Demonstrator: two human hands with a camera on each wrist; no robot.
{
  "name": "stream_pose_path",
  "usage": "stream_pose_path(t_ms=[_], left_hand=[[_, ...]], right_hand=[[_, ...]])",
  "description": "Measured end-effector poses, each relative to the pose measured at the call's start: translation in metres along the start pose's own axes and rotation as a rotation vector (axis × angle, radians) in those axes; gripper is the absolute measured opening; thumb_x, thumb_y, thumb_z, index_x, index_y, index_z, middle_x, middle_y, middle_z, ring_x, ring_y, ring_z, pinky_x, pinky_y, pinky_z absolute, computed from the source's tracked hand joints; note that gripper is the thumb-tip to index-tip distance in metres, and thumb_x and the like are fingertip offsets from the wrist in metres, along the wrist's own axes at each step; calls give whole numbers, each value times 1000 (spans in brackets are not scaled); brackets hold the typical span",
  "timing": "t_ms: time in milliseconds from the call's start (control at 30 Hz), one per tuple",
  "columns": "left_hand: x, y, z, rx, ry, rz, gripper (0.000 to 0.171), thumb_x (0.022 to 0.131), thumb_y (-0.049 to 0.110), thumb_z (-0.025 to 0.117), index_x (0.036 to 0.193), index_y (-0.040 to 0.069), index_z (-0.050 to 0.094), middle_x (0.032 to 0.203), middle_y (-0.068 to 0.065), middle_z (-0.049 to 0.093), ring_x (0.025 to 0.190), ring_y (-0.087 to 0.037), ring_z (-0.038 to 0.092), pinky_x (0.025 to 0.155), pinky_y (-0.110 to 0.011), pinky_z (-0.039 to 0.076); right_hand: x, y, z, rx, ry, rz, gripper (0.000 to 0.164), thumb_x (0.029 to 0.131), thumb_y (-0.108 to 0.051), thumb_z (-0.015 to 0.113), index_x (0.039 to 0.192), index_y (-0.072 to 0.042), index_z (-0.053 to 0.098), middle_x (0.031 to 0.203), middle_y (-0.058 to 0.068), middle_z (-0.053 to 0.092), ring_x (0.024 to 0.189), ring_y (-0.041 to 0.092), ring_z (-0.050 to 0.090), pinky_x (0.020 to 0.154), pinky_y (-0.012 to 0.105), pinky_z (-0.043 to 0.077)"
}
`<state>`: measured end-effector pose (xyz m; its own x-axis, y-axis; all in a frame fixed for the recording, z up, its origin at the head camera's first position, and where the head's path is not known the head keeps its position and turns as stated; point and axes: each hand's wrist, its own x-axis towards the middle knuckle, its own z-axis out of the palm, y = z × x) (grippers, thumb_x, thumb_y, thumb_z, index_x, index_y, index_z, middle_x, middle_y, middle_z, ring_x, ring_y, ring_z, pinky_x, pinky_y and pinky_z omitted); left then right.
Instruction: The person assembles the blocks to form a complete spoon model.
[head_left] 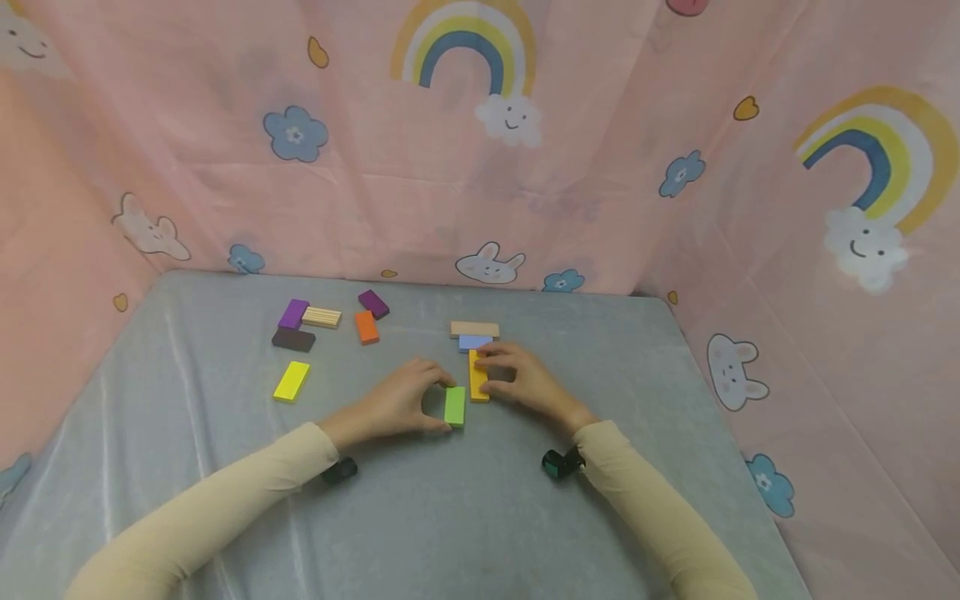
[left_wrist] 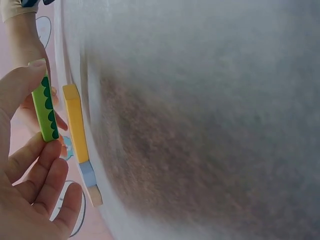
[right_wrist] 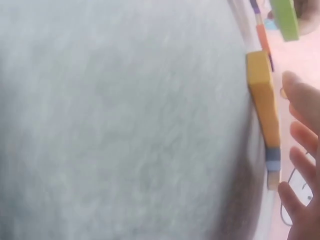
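Observation:
A light green block (head_left: 454,407) with a dark green scalloped edge is pinched by its ends between the thumb and fingers of my left hand (head_left: 401,403). In the left wrist view the green block (left_wrist: 45,109) is held up above the table. My right hand (head_left: 527,385) is beside an orange-yellow block (head_left: 477,385), thumb and fingers spread along its right side. The right wrist view shows these fingers (right_wrist: 305,137) loosely bent, with the orange-yellow block (right_wrist: 263,100) lying on the table. Beyond that block lie a blue block (head_left: 474,342) and a tan block (head_left: 475,329) in a row.
On the left lie a yellow block (head_left: 292,382), a dark brown block (head_left: 293,340), a purple block (head_left: 294,313), a ridged tan block (head_left: 322,317), an orange block (head_left: 367,327) and a dark purple block (head_left: 373,303). A patterned pink curtain (head_left: 337,217) surrounds the grey tabletop (head_left: 450,533).

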<state>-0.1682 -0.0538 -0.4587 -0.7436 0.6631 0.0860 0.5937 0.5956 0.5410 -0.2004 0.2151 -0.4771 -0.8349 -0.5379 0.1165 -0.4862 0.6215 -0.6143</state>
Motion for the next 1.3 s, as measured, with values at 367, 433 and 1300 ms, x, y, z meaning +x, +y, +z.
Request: stream_pose_path(t_ms=[367,433,1300], left_hand=[[2,3,5,8,-13,36,59,74,41,86,123,16,64,122,1,65,116,-18,54,99,-38,50],[3,4,6,10,-15,38,59,74,41,85,123,15,64,122,1,65,116,-18,54,100,-37,49],[10,28,37,11,-10,-6,61,71,43,87,121,13,66,111,0,63,99,-13,53,86,-31,50]], right_hand=[[2,10,0,-61,-23,-54,48,84,-34,78,126,-14,68,145,5,56,142,30,45,118,54,35],[2,11,0,-58,-24,-61,48,84,-34,78,126,-14,68,145,6,56,141,31,45,117,54,36],[2,13,0,-78,-35,-39,40,89,-32,73,125,-15,70,146,5,55,141,30,45,116,54,37]])
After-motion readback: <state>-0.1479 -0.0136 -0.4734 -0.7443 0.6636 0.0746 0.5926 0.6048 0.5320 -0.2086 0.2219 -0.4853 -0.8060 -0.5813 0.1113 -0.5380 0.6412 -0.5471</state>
